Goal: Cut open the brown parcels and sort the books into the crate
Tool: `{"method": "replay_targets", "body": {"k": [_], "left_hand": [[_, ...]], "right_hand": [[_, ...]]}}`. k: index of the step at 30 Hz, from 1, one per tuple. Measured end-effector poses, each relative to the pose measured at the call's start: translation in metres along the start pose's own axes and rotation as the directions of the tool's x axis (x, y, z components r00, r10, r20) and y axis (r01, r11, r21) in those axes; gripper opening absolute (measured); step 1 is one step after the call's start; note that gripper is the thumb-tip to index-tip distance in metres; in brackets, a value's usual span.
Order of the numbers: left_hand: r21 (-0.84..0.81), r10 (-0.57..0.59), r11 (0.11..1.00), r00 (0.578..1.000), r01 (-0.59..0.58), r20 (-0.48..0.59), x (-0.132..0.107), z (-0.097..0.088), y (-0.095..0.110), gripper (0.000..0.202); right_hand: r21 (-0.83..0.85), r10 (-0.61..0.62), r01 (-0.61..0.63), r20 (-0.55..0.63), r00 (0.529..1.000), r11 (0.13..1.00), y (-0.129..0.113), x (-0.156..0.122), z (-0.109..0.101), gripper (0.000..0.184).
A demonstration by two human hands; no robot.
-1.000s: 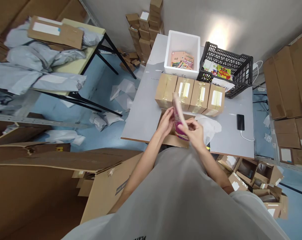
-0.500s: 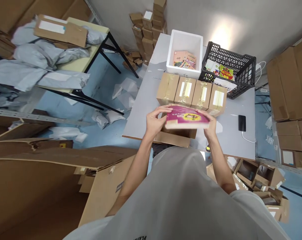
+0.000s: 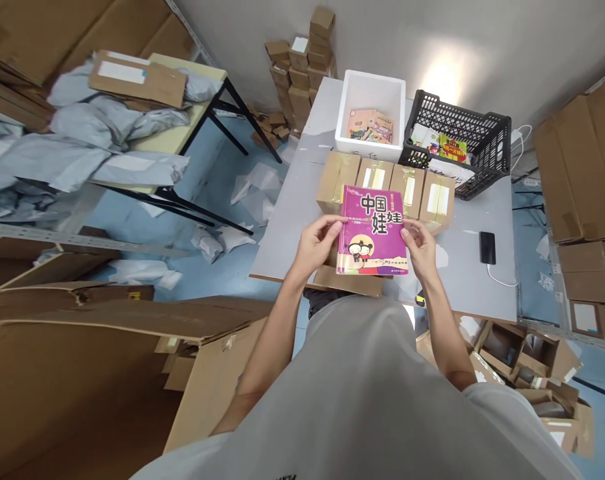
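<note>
A square purple book [image 3: 373,233], its cover printed with large Chinese characters and two cartoon dolls, is held up between my two hands. My left hand [image 3: 318,245] pinches its left edge, thumb in front. On the right edge, my right hand [image 3: 421,248] grips it the same way. Beneath the book, an open cardboard box [image 3: 349,280] sits at the table's front edge, mostly hidden. Just behind stands a row of several taped cardboard boxes [image 3: 338,175], partly covered by the book's top.
A white foam box [image 3: 371,145] and a black plastic crate [image 3: 465,127], both holding books, stand at the back of the grey table [image 3: 287,233]. A phone [image 3: 487,248] lies at right. Grey parcels [image 3: 87,123] cover a side table; a large carton [image 3: 222,373] stands left.
The book has been tipped upright so its front cover faces me; before, it was tilted with a pale edge towards me. Both hands kept their hold. The view shifted slightly.
</note>
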State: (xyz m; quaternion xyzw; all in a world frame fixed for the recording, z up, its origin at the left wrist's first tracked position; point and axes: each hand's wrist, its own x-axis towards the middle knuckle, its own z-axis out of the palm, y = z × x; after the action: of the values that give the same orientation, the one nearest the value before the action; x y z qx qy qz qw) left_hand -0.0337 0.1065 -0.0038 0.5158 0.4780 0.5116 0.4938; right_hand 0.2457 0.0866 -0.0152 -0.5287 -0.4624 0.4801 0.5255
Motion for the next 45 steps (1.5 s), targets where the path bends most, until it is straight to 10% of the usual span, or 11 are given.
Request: {"method": "replay_targets", "body": {"k": [6, 15, 22, 26, 35, 45], "left_hand": [[-0.069, -0.049, 0.996, 0.993, 0.057, 0.11, -0.009, -0.001, -0.013, 0.044], [-0.04, -0.109, 0.994, 0.985, 0.105, -0.135, 0.001, 0.01, -0.019, 0.062], [0.258, 0.24, 0.935, 0.97, -0.244, 0.048, -0.006, 0.009, 0.021, 0.045], [0.459, 0.339, 0.795, 0.918, -0.396, 0.204, -0.014, 0.045, 0.026, 0.025], [0.632, 0.23, 0.613, 0.872, -0.474, 0.431, -0.046, 0.15, -0.019, 0.042], [0.383, 0.355, 0.854, 0.932, -0.353, 0.067, -0.036, 0.081, 0.017, 0.046]], "right_hand": [[0.069, 0.126, -0.127, 0.024, 0.992, 0.989, -0.003, -0.005, 0.003, 0.052], [0.216, 0.32, -0.329, 0.074, 0.944, 0.919, 0.01, 0.0, 0.018, 0.071], [0.289, 0.341, -0.364, 0.13, 0.931, 0.886, 0.035, 0.009, 0.029, 0.048], [0.13, 0.236, -0.232, -0.012, 0.972, 0.964, 0.052, 0.019, 0.061, 0.021], [-0.386, -0.008, -0.171, -0.419, 0.908, 0.907, 0.05, -0.048, 0.099, 0.042], [0.071, 0.373, -0.367, -0.149, 0.916, 0.928, 0.053, 0.021, 0.076, 0.024]]}}
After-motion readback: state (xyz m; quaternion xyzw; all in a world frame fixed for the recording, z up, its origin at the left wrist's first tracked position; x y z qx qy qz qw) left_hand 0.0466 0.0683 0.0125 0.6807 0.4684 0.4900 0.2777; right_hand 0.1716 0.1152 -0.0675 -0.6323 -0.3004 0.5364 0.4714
